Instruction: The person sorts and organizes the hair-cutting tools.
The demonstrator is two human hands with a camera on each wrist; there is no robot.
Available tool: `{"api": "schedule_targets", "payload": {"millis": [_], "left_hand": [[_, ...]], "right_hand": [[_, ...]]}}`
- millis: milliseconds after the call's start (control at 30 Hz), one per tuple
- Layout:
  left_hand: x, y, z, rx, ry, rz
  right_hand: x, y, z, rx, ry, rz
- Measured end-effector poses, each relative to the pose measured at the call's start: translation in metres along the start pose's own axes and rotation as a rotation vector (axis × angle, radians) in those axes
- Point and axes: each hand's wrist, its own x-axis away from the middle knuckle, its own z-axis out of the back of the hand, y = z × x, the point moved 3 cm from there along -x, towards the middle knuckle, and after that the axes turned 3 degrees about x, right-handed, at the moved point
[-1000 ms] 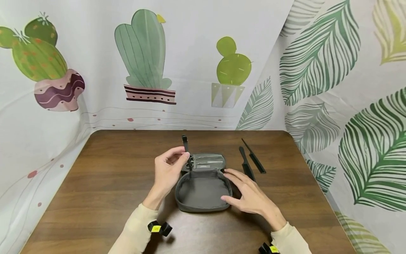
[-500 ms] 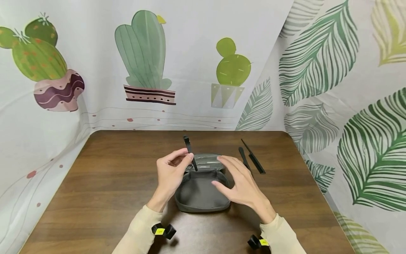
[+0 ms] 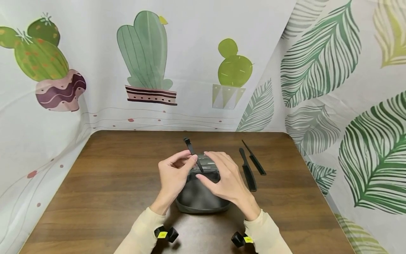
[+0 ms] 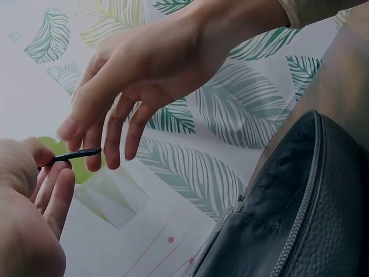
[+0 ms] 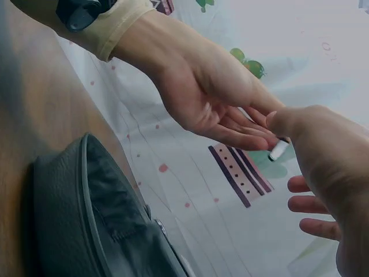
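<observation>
My left hand (image 3: pixel 173 173) pinches a slim black hair clip (image 3: pixel 189 145) between thumb and fingers, its far end slanting up to the left. In the left wrist view the clip's narrow tip (image 4: pixel 86 153) points at my right hand (image 4: pixel 144 63). That right hand (image 3: pixel 229 180) hovers with thumb and fingers spread around the tip, holding nothing. Below both hands lies a dark grey zip pouch (image 3: pixel 203 209), unzipped, its lid (image 3: pixel 207 163) folded back with a clear pocket. The hands cover part of the pouch's inside.
To the right of the pouch lie a black handled comb (image 3: pixel 249 176) and a black tail comb (image 3: pixel 257 164) on the brown wooden table (image 3: pixel 111 176). Hanging cloth (image 3: pixel 190 70) printed with cacti and leaves stands behind the table.
The hair clip in my left hand has risen slightly from over the pouch's left edge and moved right, tilting more. My right hand has left the pouch's right rim and moved left toward the clip.
</observation>
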Motion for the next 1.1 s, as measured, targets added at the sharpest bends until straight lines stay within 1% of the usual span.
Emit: {"api": "schedule_targets", "payload": {"millis": [167,400,467,567,733,967,1000,1100], "left_hand": [[0.0007,0.0000,-0.0015,0.018,-0.013,-0.023],[-0.0003,-0.0004,-0.0030,-0.022,-0.025,-0.048],[-0.0003,-0.0002,-0.0034,-0.014,-0.032,-0.050],[-0.0001,-0.0001,-0.0035,-0.003,-0.033,-0.047],[0.0010,-0.0006,-0.0031,0.009,-0.031,-0.024],[0.0023,-0.0019,-0.0044,-0.012,-0.033,0.004],[0.0023,-0.0013,-0.0052,-0.012,-0.038,0.004],[0.0021,0.0071,-0.0085,-0.006,-0.059,0.008]], "right_hand": [[-0.0007,-0.0019,-0.0048,-0.016,0.025,0.014],[-0.0002,-0.0012,-0.0071,-0.006,0.061,0.060],[-0.0005,-0.0015,-0.0075,-0.004,0.068,0.068],[-0.0005,-0.0020,-0.0083,-0.003,0.070,0.070],[0.0001,-0.0029,-0.0082,-0.004,0.072,0.051],[0.0019,-0.0018,-0.0086,0.010,0.116,0.058],[0.0020,-0.0016,-0.0085,0.010,0.124,0.060],[0.0018,-0.0010,-0.0082,0.010,0.143,0.065]]}}
